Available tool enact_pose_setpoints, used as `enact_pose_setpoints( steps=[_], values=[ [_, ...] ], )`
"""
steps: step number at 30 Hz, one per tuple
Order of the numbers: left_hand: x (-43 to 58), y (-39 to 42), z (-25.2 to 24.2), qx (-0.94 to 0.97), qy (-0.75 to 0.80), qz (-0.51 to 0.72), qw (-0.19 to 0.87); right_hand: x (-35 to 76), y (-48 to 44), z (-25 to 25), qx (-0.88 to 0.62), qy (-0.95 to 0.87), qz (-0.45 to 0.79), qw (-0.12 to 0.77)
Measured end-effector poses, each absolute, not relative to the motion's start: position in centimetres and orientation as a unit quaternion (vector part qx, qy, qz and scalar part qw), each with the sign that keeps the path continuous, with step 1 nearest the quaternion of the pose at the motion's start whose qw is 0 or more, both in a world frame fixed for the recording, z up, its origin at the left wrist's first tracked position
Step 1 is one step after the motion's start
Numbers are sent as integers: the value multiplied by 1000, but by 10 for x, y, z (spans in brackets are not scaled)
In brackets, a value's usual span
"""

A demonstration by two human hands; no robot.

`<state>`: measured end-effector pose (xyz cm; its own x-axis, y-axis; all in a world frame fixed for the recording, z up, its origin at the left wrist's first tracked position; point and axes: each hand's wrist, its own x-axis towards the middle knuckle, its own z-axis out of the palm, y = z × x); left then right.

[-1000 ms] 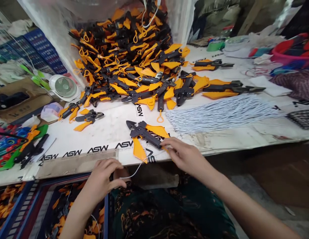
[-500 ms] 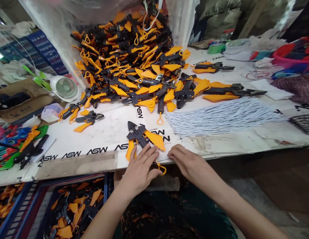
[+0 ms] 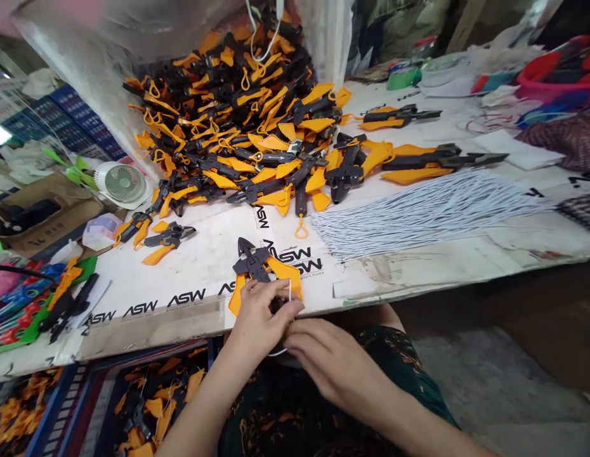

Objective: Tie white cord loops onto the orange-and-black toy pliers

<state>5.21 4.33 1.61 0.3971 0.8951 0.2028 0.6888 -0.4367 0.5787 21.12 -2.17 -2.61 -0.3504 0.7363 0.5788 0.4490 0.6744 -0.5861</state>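
Observation:
A black-and-orange plastic toy with wing-like sides [image 3: 254, 262] lies at the table's front edge, its pointed black end facing away from me. My left hand [image 3: 261, 317] is closed over its near end, thumb and fingers curled together. A thin white cord [image 3: 290, 290] rises by the left fingers, and part of it loops below the hands. My right hand [image 3: 330, 362] is closed beside the left thumb, fingertips pinched at the cord. Its fingertips are partly hidden, as is the toy's near end. A bundle of white cords [image 3: 419, 212] lies to the right.
A large heap of similar toys [image 3: 238, 127] spills from a clear plastic bag at the back. Single toys [image 3: 167, 240] lie nearer. A small fan [image 3: 122, 184] stands left. Below the table are blue crates [image 3: 92, 406] holding more toys. A pink basket [image 3: 556, 86] sits far right.
My right hand has moved left and down to meet the left hand. The left fingers have curled from flat to closed. A white cord now shows at the hands; the orange ring is hidden.

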Motion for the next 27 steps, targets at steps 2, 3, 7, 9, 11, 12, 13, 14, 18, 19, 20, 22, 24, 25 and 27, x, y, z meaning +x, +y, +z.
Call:
enact_pose_setpoints(
  steps=[2,3,7,9,11,12,13,14,18,19,20,22,24,25,27],
  values=[
    [57,49,16,805,505,244,194,199,-24,-27,-360,-801,184,441],
    [58,51,16,810,505,239,178,196,-24,-27,-357,-799,193,444],
    [55,59,15,847,486,206,66,202,-26,-31,-362,-797,211,434],
    [55,63,13,864,469,180,28,210,-27,-36,-375,-798,212,421],
    [57,66,11,876,454,162,21,218,-27,-41,-387,-796,216,413],
    [59,68,11,878,451,156,26,222,-27,-44,-393,-793,216,412],
    [61,69,10,879,451,153,34,227,-27,-47,-401,-789,215,413],
    [64,70,10,877,454,151,44,231,-26,-50,-408,-786,212,414],
    [71,74,13,868,469,144,81,246,-24,-55,-433,-775,195,416],
    [72,75,14,865,472,142,92,250,-22,-55,-439,-772,191,417],
    [74,76,15,862,475,140,104,252,-20,-56,-447,-768,186,419],
    [77,78,16,855,484,135,128,256,-13,-55,-471,-754,175,422],
    [79,82,15,844,497,136,148,256,-2,-52,-509,-739,166,409],
    [80,83,15,838,503,139,156,255,5,-50,-533,-732,160,393],
    [81,86,13,830,511,143,171,251,19,-43,-581,-724,151,340]
  ],
)
